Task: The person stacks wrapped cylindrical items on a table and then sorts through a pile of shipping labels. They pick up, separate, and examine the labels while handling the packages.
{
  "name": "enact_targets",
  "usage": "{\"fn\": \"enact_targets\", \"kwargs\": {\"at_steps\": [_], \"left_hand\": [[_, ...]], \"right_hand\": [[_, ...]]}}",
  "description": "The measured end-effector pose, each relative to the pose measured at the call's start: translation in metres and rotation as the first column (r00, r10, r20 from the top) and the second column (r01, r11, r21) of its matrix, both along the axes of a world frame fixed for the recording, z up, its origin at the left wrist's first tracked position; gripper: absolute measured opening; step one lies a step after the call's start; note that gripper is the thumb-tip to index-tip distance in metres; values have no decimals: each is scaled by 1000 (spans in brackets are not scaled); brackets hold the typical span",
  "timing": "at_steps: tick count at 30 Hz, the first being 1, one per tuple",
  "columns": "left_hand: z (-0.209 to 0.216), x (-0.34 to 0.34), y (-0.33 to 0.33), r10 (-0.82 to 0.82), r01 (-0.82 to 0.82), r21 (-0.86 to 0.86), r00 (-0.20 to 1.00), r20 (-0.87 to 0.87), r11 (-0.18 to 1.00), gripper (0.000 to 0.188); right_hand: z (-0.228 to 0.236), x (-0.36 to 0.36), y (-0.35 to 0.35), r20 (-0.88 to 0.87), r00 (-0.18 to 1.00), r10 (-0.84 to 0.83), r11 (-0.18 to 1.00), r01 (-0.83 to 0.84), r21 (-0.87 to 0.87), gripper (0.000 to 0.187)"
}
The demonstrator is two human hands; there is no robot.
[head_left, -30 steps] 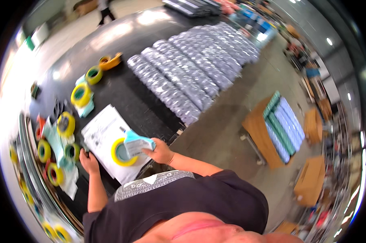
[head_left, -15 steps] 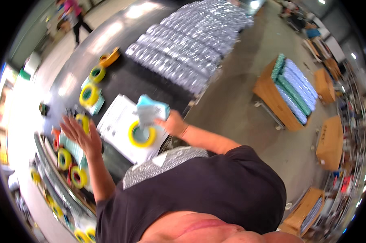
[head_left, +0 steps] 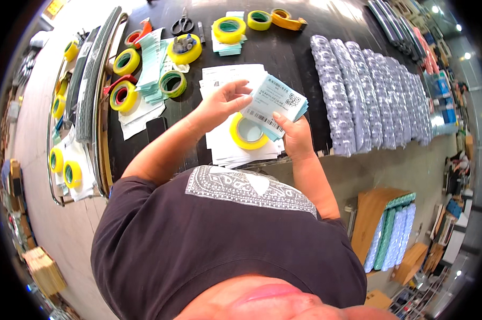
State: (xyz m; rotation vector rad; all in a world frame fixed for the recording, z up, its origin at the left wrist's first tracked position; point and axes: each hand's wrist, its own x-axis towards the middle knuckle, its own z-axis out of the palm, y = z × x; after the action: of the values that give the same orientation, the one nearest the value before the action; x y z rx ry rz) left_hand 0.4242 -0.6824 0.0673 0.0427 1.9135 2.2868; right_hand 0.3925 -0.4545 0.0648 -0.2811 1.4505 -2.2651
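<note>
My right hand (head_left: 298, 137) grips a small stack of printed labels (head_left: 275, 104) with pale blue edges, its thumb across the front. On the top label are a square code and a barcode. My left hand (head_left: 226, 106) is at the stack's left side, fingers apart and loosely bent, holding nothing I can see; whether a fingertip touches the labels I cannot tell. Beneath both hands a yellow roll of clear tape (head_left: 235, 137) lies on white printed papers (head_left: 218, 152). The labels hide part of the roll.
The black table (head_left: 190, 160) bears rows of grey bubble-textured rolls (head_left: 341, 101) at right. Toward the back are black scissors (head_left: 183, 25), an orange tape dispenser (head_left: 288, 22) and more tape rolls (head_left: 229, 30). Light-blue label stacks (head_left: 151, 69) lie left; a cardboard box (head_left: 370, 213) stands right, below.
My view has swung round toward the table's left part. My left hand has come in from the side to the labels, which stay in my right hand and now face up.
</note>
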Motion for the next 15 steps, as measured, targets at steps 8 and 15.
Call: {"fn": "enact_targets", "kwargs": {"at_steps": [8,15], "left_hand": [[-24,30,-28,340,-339,-43,940,19,940,51],[-24,35,-73,479,-476,120,878,-4,871,51]], "right_hand": [[-7,-19,-50,76,961,265,958,-271,94,45],[-10,-65,-82,9,975,222,962,-220,161,37]]}}
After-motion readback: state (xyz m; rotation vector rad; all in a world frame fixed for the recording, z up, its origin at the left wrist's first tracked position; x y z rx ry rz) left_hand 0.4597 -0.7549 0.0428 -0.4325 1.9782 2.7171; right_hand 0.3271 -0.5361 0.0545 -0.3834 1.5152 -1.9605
